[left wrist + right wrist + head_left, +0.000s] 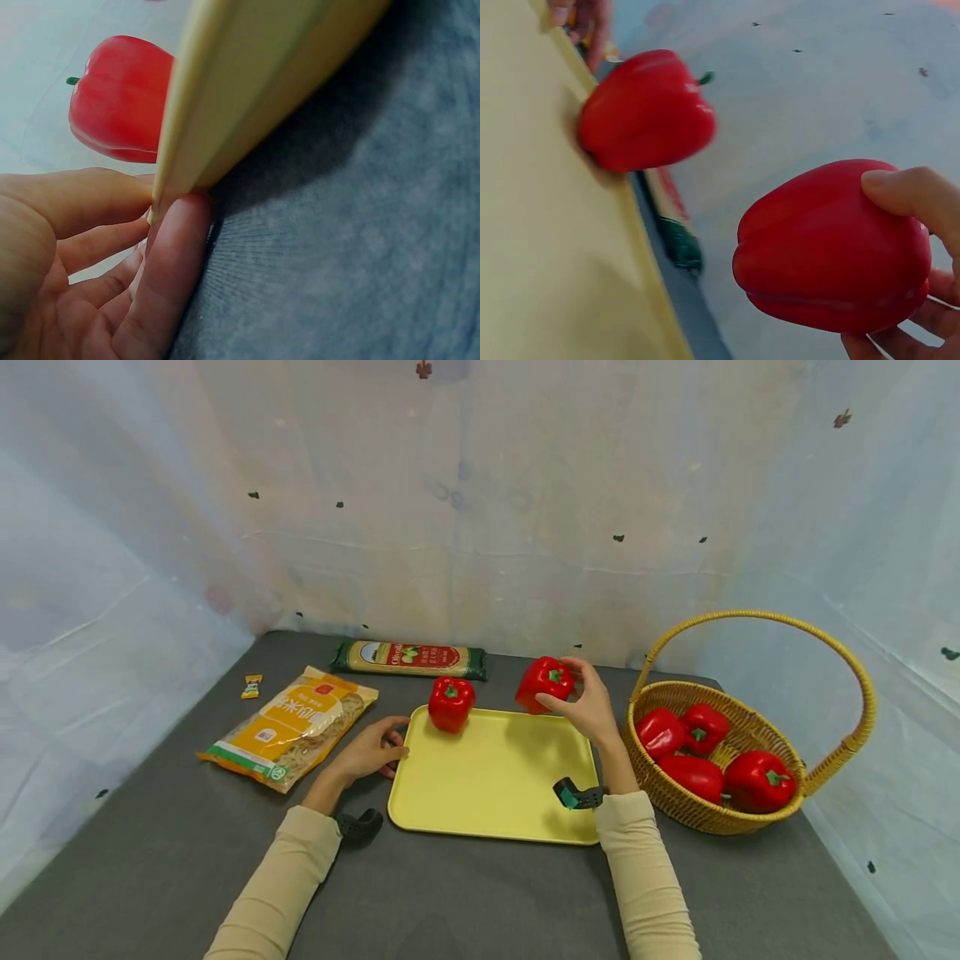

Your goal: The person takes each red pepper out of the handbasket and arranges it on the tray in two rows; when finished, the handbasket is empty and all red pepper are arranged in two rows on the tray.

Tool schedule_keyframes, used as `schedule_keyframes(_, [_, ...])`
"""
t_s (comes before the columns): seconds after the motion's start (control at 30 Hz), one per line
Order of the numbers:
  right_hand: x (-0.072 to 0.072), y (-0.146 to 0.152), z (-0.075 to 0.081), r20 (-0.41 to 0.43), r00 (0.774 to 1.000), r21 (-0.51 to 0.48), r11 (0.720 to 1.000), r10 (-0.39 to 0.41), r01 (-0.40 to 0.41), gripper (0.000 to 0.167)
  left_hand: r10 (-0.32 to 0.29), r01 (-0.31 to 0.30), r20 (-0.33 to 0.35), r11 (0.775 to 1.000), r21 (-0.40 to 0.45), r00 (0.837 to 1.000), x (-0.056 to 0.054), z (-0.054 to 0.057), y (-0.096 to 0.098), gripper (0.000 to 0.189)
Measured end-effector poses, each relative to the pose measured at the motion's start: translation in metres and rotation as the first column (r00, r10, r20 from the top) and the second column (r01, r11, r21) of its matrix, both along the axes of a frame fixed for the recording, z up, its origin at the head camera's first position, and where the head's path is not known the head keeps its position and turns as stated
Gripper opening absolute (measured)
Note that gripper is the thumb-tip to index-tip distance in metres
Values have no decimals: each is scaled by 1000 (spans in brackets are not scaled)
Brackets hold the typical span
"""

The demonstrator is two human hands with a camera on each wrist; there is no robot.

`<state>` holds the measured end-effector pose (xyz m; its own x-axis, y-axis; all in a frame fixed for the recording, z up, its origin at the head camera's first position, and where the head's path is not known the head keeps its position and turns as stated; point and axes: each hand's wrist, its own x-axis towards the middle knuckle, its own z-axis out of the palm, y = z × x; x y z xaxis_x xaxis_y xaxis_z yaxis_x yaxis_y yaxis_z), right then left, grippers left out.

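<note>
My right hand point(588, 702) grips a red bell pepper point(546, 685) above the back right part of a yellow tray point(495, 777). In the right wrist view the thumb lies on one side of this pepper point(832, 247) and fingers curl under the other. My left hand point(371, 749) pinches the tray's left rim; the left wrist view shows the rim point(169, 150) between thumb and finger. Another red bell pepper point(452, 704) stands upright at the tray's back left corner, green stem on top.
To the right stands a wicker basket point(675, 806) with a tall handle, holding several red peppers point(759, 781). A yellow food bag point(292, 727) and a tiny yellow packet point(252, 686) lie on the left. Behind the tray lies a long green-ended package point(408, 658).
</note>
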<state>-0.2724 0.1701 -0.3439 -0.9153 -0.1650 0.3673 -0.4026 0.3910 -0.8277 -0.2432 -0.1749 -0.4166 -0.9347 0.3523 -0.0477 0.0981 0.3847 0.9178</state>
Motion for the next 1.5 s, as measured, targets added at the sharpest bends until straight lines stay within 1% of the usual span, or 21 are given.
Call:
schedule_keyframes(0.13, [-10,-11,-16,20,999,8,999,47,-47,64,-8,8,0,1000,4,1000,-1,-1,-1,56])
schedule_keyframes(0.2, [-17,-15,-27,35,997,13,998,64,-64,65,-9,9,1,1000,7,1000,-1,-1,-1,56])
schedule_keyframes(0.37, [-31,-23,-51,55,997,73,995,61,-65,65,-2,2,5,1000,6,1000,-1,-1,0,55])
schedule_keyframes(0.43, [-33,-27,-55,48,997,96,993,60,-64,65,-1,1,3,1000,5,1000,-1,-1,0,55])
schedule_keyframes(0.7, [-34,-34,-64,53,996,147,986,76,-83,68,-5,5,0,1000,15,1000,-2,-2,0,55])
schedule_keyframes(1.03, [-35,-36,-66,82,993,149,984,82,-94,71,1,-1,12,1000,14,1000,-2,-2,0,55])
schedule_keyframes(1.13, [-34,-35,-65,76,993,159,982,89,-100,71,3,-3,15,1000,9,1000,-2,-2,0,55])
schedule_keyframes(1.3, [-35,-34,-64,44,994,167,980,102,-108,71,8,-8,22,1000,12,1000,-2,-1,0,56])
schedule_keyframes(1.5, [-36,-33,-65,38,993,167,979,115,-120,73,10,-10,26,1000,12,1000,-1,0,1,56])
